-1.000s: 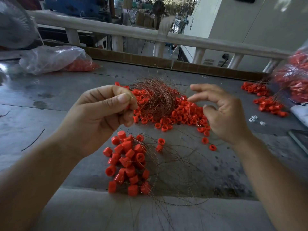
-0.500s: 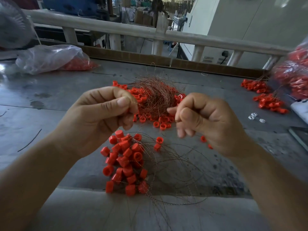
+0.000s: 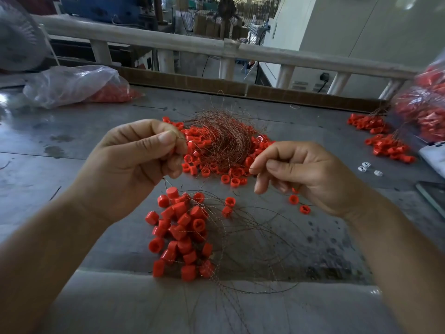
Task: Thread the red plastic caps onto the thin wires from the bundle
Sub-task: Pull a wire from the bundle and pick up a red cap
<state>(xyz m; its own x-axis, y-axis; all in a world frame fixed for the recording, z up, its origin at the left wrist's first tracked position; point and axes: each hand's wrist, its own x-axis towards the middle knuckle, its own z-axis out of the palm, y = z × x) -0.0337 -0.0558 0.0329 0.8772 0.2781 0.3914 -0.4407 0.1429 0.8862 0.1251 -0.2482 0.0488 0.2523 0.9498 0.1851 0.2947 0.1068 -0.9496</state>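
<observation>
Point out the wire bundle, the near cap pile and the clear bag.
wire bundle point(image 3: 224, 141), head view, middle of tangle
near cap pile point(image 3: 183, 219), head view, cap mid-pile
clear bag point(image 3: 69, 85), head view, crumpled top

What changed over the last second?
The right hand, open a second ago, closed in beside the left hand, then drew back rightward, now apparently pinching a thin wire. The left hand kept its pinch in front of the wire bundle; the red caps on the table stayed put.

Blurred bag point(image 3: 410, 102), cut off right, seemingly holds caps point(image 3: 431, 116)
</observation>
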